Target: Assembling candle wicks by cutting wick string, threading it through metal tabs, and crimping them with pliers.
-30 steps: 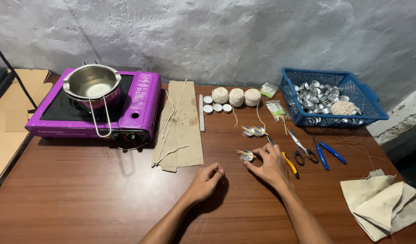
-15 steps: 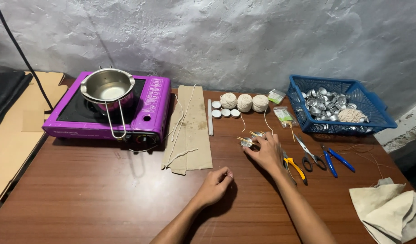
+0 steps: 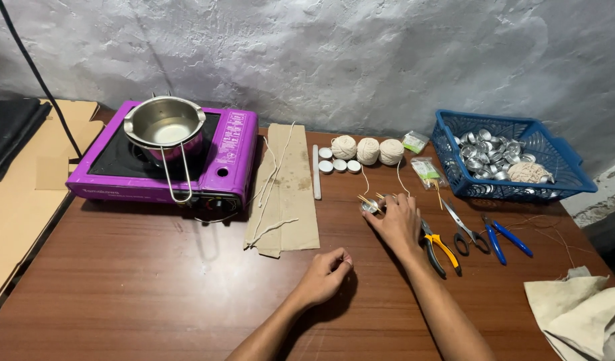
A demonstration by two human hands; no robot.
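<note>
My right hand (image 3: pixel 395 220) lies over a small metal cup with wooden sticks (image 3: pixel 369 202) in the middle of the brown table (image 3: pixel 154 294), fingers around it. My left hand (image 3: pixel 327 271) rests lower on the table, fingers curled loosely with nothing seen in them. Just right of my right hand lie yellow-handled pliers (image 3: pixel 439 247), scissors (image 3: pixel 462 230) and blue-handled pliers (image 3: pixel 504 237). Three balls of white string (image 3: pixel 368 150) and small white discs (image 3: pixel 339 164) sit beyond the cup.
A purple portable stove (image 3: pixel 220 167) with a steel pot (image 3: pixel 164 125) stands at the left. Cardboard strip (image 3: pixel 290 194) with wick pieces lies beside it. A blue basket (image 3: pixel 554 184) of metal cups is at the right, a beige cloth (image 3: pixel 581 317) at the lower right.
My right hand has moved away from me, up the table, with the small metal cup. The left hand has stayed low on the table. The view has shifted right and up.
</note>
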